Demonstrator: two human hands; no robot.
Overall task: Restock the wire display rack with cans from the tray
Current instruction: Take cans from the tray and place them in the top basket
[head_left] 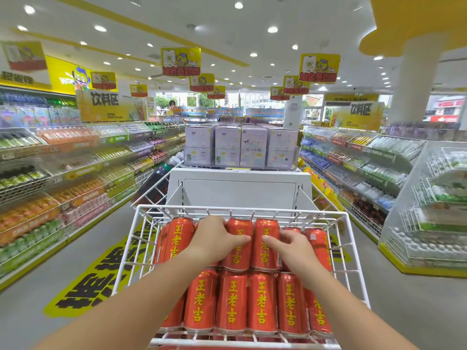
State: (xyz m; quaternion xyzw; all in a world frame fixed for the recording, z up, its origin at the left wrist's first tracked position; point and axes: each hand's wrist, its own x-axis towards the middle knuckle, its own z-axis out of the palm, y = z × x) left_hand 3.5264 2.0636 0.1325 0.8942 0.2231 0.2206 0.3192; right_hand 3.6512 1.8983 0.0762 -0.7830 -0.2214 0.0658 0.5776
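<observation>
Left hand (217, 238) and right hand (290, 246) each grip cans (264, 257) under their palms, thumbs nearly meeting; cans' long axes run away from the wrists, tops farthest.

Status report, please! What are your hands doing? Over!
Left hand, right hand: gripping upper-row cans. Wire rack: two rows showing. Nothing in the way.

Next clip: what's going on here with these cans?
A person is working at a white wire display rack holding red aluminium drink cans printed with yellow characters, in a shop aisle. The cans lie in two rows, upper and lower. The left hand curls over one upper-row can, mostly hiding it. The right hand grips another nearby, fingers round its far side. No tray is in view.
</observation>
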